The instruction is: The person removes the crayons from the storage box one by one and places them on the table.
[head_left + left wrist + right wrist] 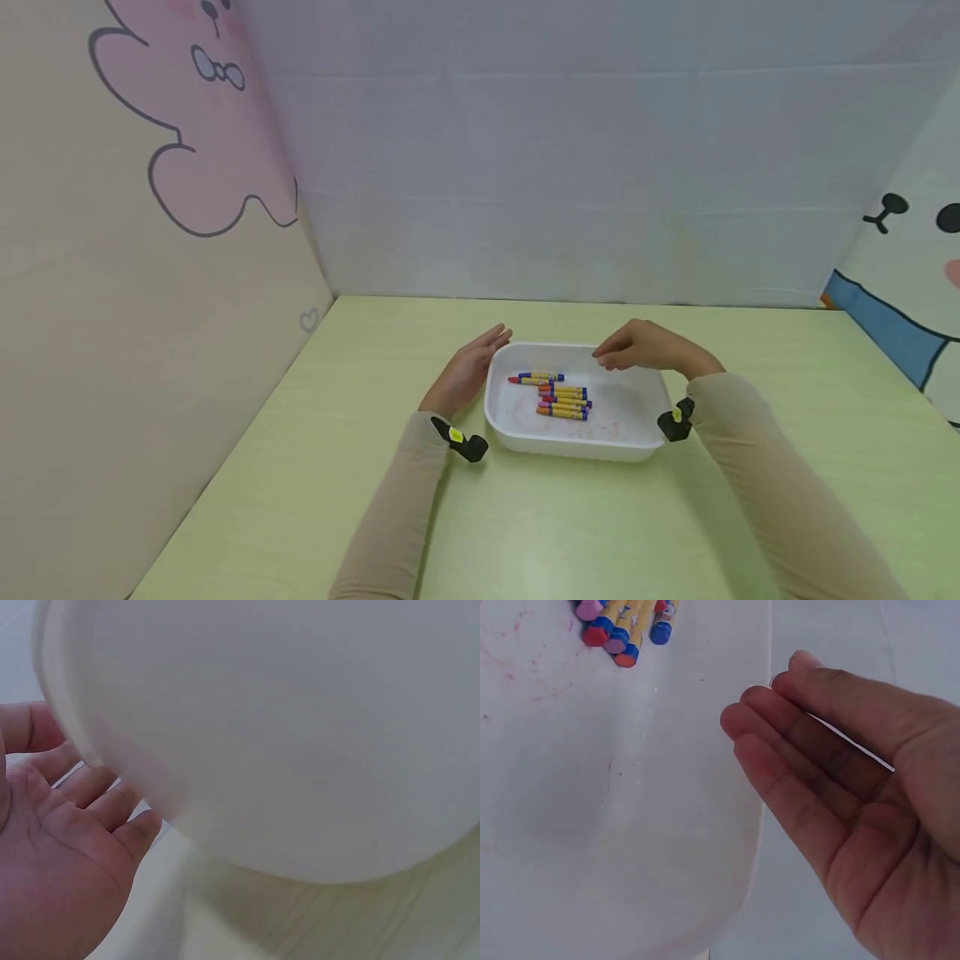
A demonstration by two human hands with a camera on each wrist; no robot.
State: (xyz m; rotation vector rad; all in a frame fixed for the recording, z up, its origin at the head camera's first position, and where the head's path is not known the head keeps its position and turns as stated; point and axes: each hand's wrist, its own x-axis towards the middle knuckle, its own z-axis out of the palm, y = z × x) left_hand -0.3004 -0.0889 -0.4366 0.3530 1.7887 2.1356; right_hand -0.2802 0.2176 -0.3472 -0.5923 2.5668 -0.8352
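Observation:
A white plastic tray lies on the table, with several crayons in yellow wrappers grouped left of its middle. Against the tray's left side rests my left hand; in the left wrist view its fingers reach along the tray wall. My right hand hovers over the far right part of the tray, apart from the crayons. In the right wrist view that hand shows relaxed, gently bent fingers with nothing between them, and the crayon ends lie off to the left.
The tray stands on a pale green table. A pale cloth wall rises behind the table's far edge. Side panels with cartoon animals flank it. Reddish crayon marks stain the tray's floor.

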